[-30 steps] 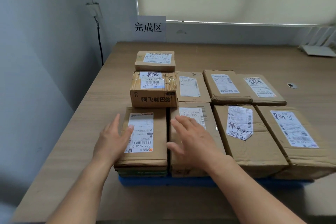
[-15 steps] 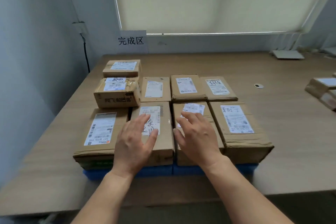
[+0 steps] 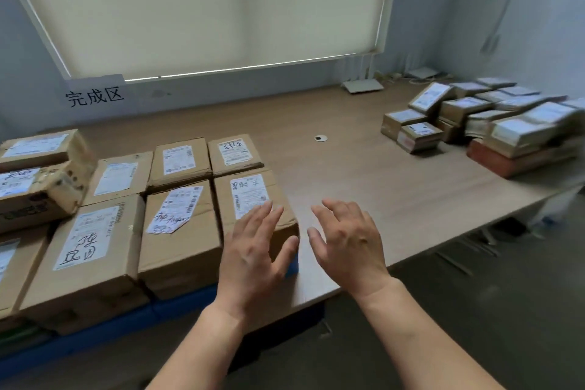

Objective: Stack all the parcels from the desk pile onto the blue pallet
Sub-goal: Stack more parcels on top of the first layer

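My left hand [image 3: 253,250], fingers spread and empty, is over the brown cardboard parcel [image 3: 250,193] at the blue plastic pallet [image 3: 183,302]'s right end. My right hand [image 3: 348,244] hovers open beside it. A pile of brown cardboard parcels [image 3: 493,123] crowds the wooden counter [image 3: 364,174]'s far right corner.

Parcels [image 3: 180,241] apparently flat on blue pallet [image 3: 177,305]

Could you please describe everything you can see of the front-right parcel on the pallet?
The parcel is a brown cardboard box lying flat at the blue pallet's front right corner. A white label with barcodes and handwriting is on top. It abuts the rear parcel and the middle parcel. The left hand, fingers straight, covers its near end.
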### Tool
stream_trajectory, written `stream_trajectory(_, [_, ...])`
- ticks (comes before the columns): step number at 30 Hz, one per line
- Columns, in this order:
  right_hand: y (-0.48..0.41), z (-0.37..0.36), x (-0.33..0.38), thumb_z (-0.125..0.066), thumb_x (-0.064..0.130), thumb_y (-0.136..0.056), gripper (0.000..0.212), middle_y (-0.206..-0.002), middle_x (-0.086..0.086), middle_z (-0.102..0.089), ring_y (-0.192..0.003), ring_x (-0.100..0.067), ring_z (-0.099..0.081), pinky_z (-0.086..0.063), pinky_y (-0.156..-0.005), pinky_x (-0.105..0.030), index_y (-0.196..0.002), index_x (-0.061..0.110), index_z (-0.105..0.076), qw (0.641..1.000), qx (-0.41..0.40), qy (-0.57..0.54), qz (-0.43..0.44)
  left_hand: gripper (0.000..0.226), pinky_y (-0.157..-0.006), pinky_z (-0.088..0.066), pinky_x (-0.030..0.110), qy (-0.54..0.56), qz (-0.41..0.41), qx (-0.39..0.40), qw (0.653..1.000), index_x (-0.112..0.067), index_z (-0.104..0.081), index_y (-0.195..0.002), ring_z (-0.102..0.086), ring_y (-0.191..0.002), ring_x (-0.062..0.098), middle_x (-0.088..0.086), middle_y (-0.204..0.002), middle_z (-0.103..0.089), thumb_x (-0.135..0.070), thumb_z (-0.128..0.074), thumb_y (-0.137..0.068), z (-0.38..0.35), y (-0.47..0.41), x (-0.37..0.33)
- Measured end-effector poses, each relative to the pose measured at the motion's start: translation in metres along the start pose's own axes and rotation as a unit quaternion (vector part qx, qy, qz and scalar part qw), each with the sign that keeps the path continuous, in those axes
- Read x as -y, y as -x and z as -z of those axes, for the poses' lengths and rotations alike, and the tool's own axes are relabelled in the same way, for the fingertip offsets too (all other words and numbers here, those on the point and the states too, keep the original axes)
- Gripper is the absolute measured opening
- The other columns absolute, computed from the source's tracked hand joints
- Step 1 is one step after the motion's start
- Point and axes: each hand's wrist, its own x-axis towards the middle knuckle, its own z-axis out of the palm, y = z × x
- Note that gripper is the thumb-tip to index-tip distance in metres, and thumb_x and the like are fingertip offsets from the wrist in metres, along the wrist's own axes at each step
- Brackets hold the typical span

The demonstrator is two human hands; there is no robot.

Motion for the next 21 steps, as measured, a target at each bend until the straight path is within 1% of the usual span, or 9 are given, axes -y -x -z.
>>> stream_trajectory(2, [0.010, 0.010, -0.030, -0.079, 0.024, -0.068, 0.036, -0.098, -0.011, -0.069, -0.083, -0.028, -0.066, -0.053, -0.064, -0.036, -0.099, 0.010, -0.069, 1.000, -0.003, 0.018, -0.019, 0.059, -0.103, -0.033, 0.043, 0.011, -0.015, 0.016, 1.000, -0.013, -0.056, -0.129, -0.050, -0.125, 0.025, 0.008, -0.134, -0.055, -0.051, -0.042, -0.086, -0.020, -0.007, -0.025])
stream_trajectory(5, [0.021, 0.022, -0.066, -0.082, 0.023, -0.064, 0.040, -0.098, -0.011, -0.069, -0.081, -0.029, -0.066, -0.053, -0.064, -0.035, -0.099, 0.009, -0.069, 0.998, -0.012, 0.037, -0.044, 0.059, -0.103, -0.038, 0.043, 0.024, -0.039, 0.026, 0.999, -0.013, -0.055, -0.129, -0.050, -0.125, 0.024, 0.008, -0.134, -0.055, -0.051, -0.042, -0.087, -0.045, -0.017, -0.056])
stream_trajectory(8, [0.028, 0.028, -0.100, -0.082, 0.023, -0.065, 0.040, -0.098, -0.011, -0.069, -0.082, -0.028, -0.066, -0.052, -0.066, -0.035, -0.101, 0.009, -0.069, 0.996, -0.022, 0.051, -0.072, 0.058, -0.101, -0.042, 0.045, 0.032, -0.063, 0.040, 0.997, -0.013, -0.056, -0.129, -0.052, -0.123, 0.025, 0.008, -0.132, -0.057, -0.051, -0.042, -0.087, -0.068, -0.029, -0.081])
stream_trajectory(14, [0.034, 0.023, -0.168, -0.081, 0.025, -0.067, 0.042, -0.099, -0.011, -0.069, -0.084, -0.027, -0.066, -0.054, -0.069, -0.037, -0.104, 0.009, -0.068, 0.990, -0.010, 0.083, -0.110, 0.058, -0.103, -0.032, 0.037, 0.048, -0.088, 0.070, 0.992, -0.015, -0.054, -0.131, -0.049, -0.126, 0.024, 0.005, -0.137, -0.053, -0.052, -0.042, -0.087, -0.124, -0.061, -0.119])
stream_trajectory(21, [-0.001, 0.006, -0.263, -0.079, 0.028, -0.070, 0.041, -0.100, -0.010, -0.069, -0.086, -0.026, -0.067, -0.055, -0.069, -0.037, -0.105, 0.010, -0.067, 0.985, 0.028, 0.112, -0.127, 0.060, -0.102, -0.031, 0.040, 0.046, -0.074, 0.091, 0.992, -0.016, -0.053, -0.132, -0.050, -0.126, 0.028, 0.007, -0.138, -0.051, -0.052, -0.040, -0.086, -0.204, -0.133, -0.154])
